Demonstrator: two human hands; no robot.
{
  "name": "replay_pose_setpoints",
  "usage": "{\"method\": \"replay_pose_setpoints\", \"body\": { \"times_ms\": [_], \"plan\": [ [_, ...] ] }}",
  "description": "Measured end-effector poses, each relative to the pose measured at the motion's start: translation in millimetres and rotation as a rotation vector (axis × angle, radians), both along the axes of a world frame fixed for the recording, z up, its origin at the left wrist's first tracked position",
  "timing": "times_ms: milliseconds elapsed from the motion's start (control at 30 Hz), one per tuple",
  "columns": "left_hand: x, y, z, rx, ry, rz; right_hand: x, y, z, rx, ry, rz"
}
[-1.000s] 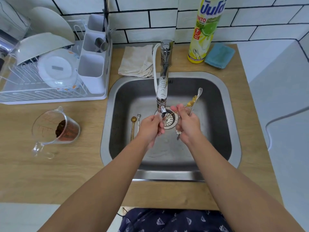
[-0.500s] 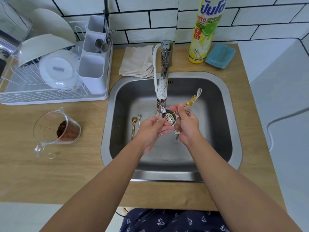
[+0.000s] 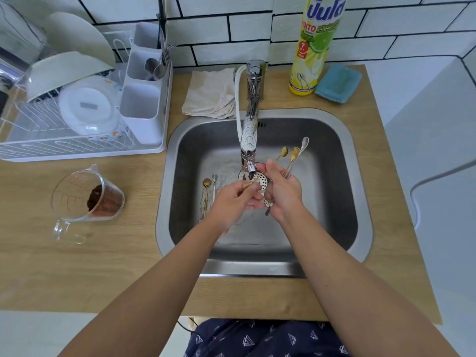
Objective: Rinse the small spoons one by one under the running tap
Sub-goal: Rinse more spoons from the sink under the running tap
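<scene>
Both arms reach forward – left hand [image 3: 233,199] pinched closed, right hand [image 3: 282,193] fisted – hands nearly touching.

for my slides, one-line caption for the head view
Left hand draws a gold spoon from the right hand at the tap.

A single head-worn wide-angle camera looks forward and steeply down from above the sink [image 3: 359,191], close enough that both forearms run in from the bottom edge. The basin sits at frame centre, the tap [image 3: 253,104] at 12 o'clock, the dish rack [image 3: 64,148] at 10 o'clock, the tiled wall [image 3: 231,27] along the top. Straight edges bow toward the frame's borders. There is no second view to overlap.
</scene>
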State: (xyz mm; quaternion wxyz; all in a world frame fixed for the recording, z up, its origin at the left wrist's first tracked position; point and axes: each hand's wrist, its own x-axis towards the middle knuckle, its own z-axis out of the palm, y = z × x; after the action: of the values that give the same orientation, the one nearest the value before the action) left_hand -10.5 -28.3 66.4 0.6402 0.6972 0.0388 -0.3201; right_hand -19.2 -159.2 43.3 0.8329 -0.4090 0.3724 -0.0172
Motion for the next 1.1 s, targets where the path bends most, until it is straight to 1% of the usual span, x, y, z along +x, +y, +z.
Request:
{"method": "replay_pose_setpoints", "body": {
  "times_ms": [133, 200, 300, 367, 467, 533, 600, 667, 733, 800, 967, 1033, 1100],
  "plan": [
    [2.8, -1.1, 1.7, -0.025, 0.053, 0.059, 1.6, 2.1, 0.9, -0.025, 0.015, 0.017],
    [5.5, 0.3, 0.0, -0.049, 0.086, 0.049, 2.9, 0.9, 1.4, -0.025, -0.003, 0.001],
    [5.6, 1.3, -2.6, -0.166, 0.152, 0.043, 4.5, 0.9, 0.5, -0.005, 0.004, -0.004],
    [5.1, 2.1, -3.4, -0.2, 0.16, 0.034, 4.0, 0.7, -2.0, -0.013, 0.029, 0.003],
    [6.7, 2.4, -3.1, -0.124, 0.089, 0.027, 2.3, 0.1, -2.8, -0.059, 0.04, 0.013],
    [9.4, 2.3, -3.6, -0.072, 0.06, 0.09, 2.1, 2.5, -0.4, -0.07, 0.029, 0.025],
    [10.7, 2.1, -3.8, -0.073, 0.073, 0.154, 2.9, 4.4, 3.3, -0.029, 0.007, 0.013],
    [9.3, 1.8, -1.6, -0.156, 0.127, 0.157, 5.4, 4.0, 8.2, -0.016, -0.004, 0.011],
    [7.7, 2.4, 1.1, -0.255, 0.172, 0.113, 7.0, 1.4, 10.9, 0.001, -0.019, 0.006],
    [8.4, 1.2, 4.6, -0.291, 0.2, 0.086, 7.0, -2.5, 11.5, 0.034, -0.039, -0.004],
    [14.0, -1.7, 9.4, -0.261, 0.314, 0.142, 7.5, -4.1, 12.9, 0.073, -0.067, 0.084],
    [12.6, -1.5, 6.6, -0.216, 0.296, 0.134, 8.3, -4.9, 13.3, 0.042, -0.058, 0.073],
    [10.4, 1.1, 1.3, -0.164, 0.225, 0.126, 8.1, -6.2, 14.2, 0.017, -0.053, 0.067]
  ]
}}
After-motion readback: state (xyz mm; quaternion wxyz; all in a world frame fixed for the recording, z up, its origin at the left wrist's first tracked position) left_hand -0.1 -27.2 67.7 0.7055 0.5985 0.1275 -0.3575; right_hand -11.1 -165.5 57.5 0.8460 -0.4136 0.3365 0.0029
